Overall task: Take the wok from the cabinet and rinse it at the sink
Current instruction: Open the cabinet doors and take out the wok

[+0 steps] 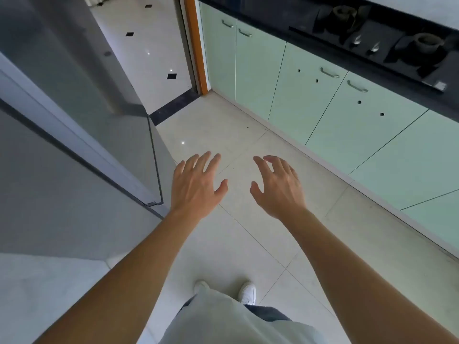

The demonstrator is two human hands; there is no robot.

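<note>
Leftmost, at nine o'clock, a tall grey appliance (74, 108) with a glossy front fills the side of the view, its lower corner reaching in toward the middle. Beyond it, at eleven o'clock, a doorway (149, 58) opens onto white tiles dotted with black diamonds, bounded by an orange door frame (196, 45) at twelve.

Just left of centre the left hand (196, 184) hovers palm down over the pale floor (223, 135), fingers spread and slack, holding nothing. Just right of centre the right hand (278, 189) does the same, its fingers a little more bent, likewise empty. The two hands are near each other but apart, and neither touches anything.

At six o'clock, white shoes (248, 292) show below a light garment (223, 319).

From twelve round to three o'clock runs the cabinet (310, 103) — pale green doors, all closed, with metal bar handles (329, 73) near their upper edges. Whatever it holds is hidden behind those doors, so the wok's place cannot be told. Above it, at one o'clock, lies a black countertop (273, 28) carrying a dark hob (407, 58) with two burners and two knobs (357, 39).
</note>
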